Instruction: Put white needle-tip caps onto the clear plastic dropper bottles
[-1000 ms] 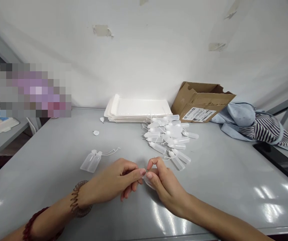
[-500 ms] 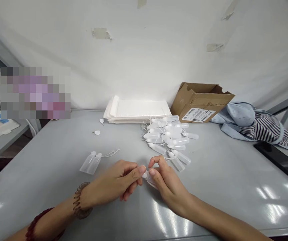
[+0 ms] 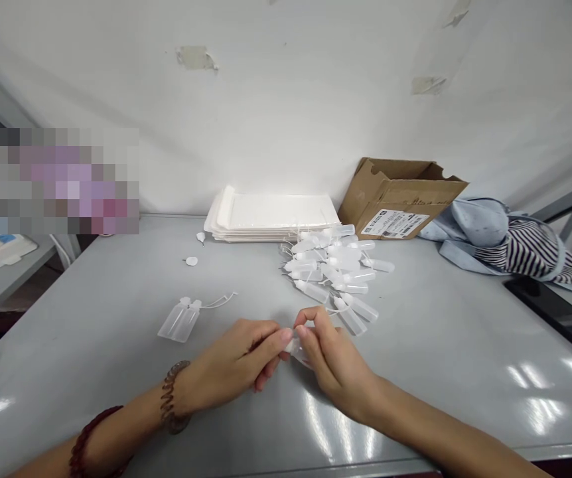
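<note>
Probably light, slick and easily squeezed, the bottle (image 3: 299, 351) is nearer than the bottle pile (image 3: 344, 263), its white top (image 3: 289, 346) pinched by the left hand (image 3: 241, 362), its body (image 3: 302, 356) held in the right hand (image 3: 338, 368), the stiffer top seeming the safest hold

Cardboard box (image 3: 408, 199): brown; label (image 3: 394, 224) white, printed black.
Left of box: envelopes (image 3: 281, 212), white.
Front-left of box: bottle pile (image 3: 343, 260), translucent white; held bottle (image 3: 300, 352), translucent, white tip; coiled bracelet (image 3: 168, 398), brown; beaded bracelet (image 3: 83, 443), dark red.
Right of box: cloth (image 3: 527, 249), pale blue, dark-and-white striped; slab (image 3: 559, 322), black.
Under box: tabletop (image 3: 445, 352), grey.
</note>
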The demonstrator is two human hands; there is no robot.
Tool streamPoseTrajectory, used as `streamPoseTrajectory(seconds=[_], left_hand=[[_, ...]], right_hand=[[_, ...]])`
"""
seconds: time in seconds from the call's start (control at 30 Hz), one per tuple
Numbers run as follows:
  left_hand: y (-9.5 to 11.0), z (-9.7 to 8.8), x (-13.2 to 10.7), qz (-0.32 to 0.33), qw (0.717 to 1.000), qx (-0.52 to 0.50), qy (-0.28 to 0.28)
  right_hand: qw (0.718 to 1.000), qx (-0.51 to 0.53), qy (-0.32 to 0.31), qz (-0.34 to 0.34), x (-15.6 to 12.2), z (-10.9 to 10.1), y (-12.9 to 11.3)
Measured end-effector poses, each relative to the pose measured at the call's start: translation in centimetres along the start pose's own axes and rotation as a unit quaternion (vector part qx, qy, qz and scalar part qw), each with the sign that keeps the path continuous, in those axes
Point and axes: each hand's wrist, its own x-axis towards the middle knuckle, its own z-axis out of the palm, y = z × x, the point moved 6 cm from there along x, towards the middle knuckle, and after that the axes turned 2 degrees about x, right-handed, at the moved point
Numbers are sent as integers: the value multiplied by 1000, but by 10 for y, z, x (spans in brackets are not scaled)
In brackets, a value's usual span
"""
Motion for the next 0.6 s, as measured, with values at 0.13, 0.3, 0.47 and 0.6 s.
streamPoseTrajectory(seconds=[0.13,0.3,0.47,0.6], left_hand=[[7,4,-5,64,997,50,8],[34,6,-33,329,899,231,172],[34,5,-35,353,877,273,177],[23,-3,-17,233,944,193,128]], right_hand=[[974,174,-68,127,0,6,7],[861,346,-250,276,-6,22,12],[927,261,-197,187,-3,16,12],[997,-35,-33,-64,-1,-3,-8]])
